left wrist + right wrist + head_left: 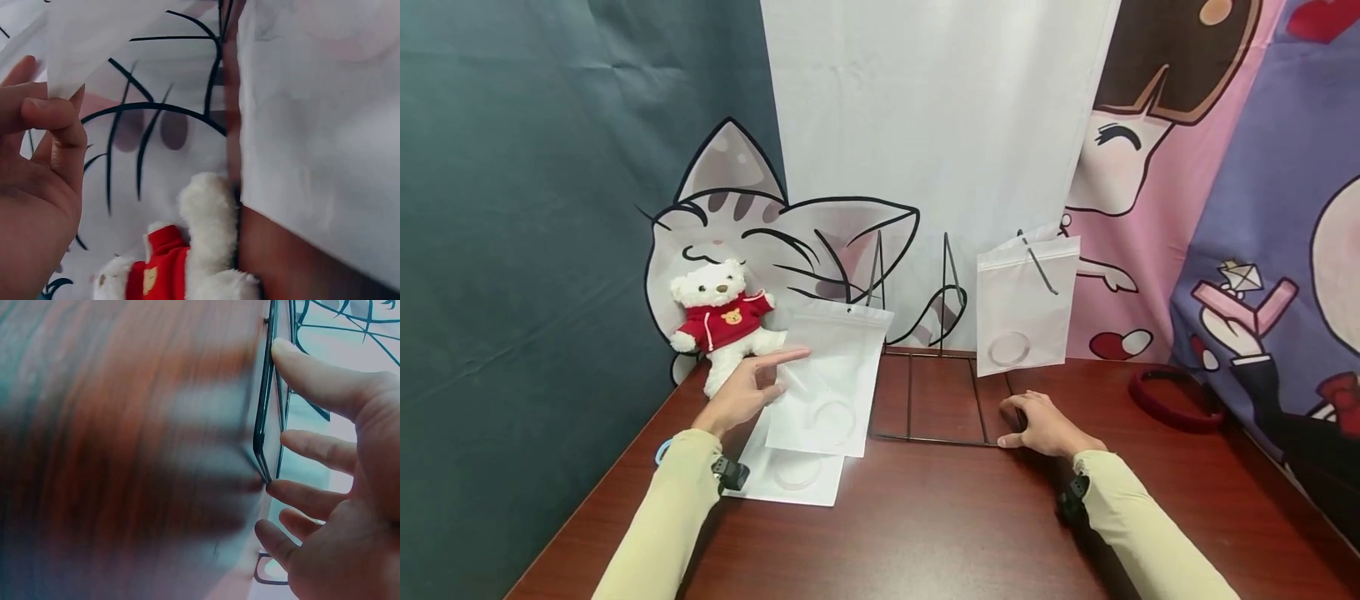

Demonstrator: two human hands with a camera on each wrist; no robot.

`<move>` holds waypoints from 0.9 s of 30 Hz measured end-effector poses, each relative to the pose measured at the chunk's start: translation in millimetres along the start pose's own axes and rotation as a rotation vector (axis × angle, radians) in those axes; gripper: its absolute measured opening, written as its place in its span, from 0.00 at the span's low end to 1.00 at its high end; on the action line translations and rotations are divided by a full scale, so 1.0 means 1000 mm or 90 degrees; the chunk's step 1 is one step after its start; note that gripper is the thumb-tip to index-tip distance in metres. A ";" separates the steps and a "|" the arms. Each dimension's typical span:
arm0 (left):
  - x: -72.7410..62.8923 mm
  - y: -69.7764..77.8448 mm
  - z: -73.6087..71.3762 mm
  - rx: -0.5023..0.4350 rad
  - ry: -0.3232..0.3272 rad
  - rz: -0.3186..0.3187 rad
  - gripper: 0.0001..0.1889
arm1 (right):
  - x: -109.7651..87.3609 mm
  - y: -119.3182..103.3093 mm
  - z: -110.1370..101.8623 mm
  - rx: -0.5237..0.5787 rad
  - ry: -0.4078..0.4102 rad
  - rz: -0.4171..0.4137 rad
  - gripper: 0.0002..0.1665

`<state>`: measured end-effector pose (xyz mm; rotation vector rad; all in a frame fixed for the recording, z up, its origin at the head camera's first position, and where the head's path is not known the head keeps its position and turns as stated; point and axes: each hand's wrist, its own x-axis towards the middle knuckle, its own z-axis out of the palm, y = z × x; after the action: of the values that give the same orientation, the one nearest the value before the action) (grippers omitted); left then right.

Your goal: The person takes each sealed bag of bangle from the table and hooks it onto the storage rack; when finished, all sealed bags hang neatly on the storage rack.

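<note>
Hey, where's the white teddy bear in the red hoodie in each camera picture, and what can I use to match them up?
Head: left of centre, the teddy bear sits just behind the left hand.
Left wrist: bottom centre, the teddy bear appears tipped on its side, head toward the lower left.
Right wrist: not in it.
Shared landmark: the reddish-brown tabletop, visible in all three views.
</note>
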<state>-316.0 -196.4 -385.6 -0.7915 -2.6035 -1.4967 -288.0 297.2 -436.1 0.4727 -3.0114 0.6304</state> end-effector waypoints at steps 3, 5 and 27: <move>-0.011 0.008 -0.006 0.010 0.006 0.004 0.30 | 0.000 0.000 0.000 0.009 -0.003 0.005 0.39; -0.018 0.014 -0.009 0.019 0.003 0.011 0.29 | 0.001 0.000 -0.001 0.010 -0.003 0.004 0.40; -0.013 0.082 0.034 -0.026 -0.095 0.176 0.24 | -0.002 0.003 -0.002 0.001 -0.023 0.043 0.44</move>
<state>-260.8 -141.3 -342.0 -1.2539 -2.4380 -1.4655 -287.3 300.9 -435.8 0.3888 -3.0718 0.6358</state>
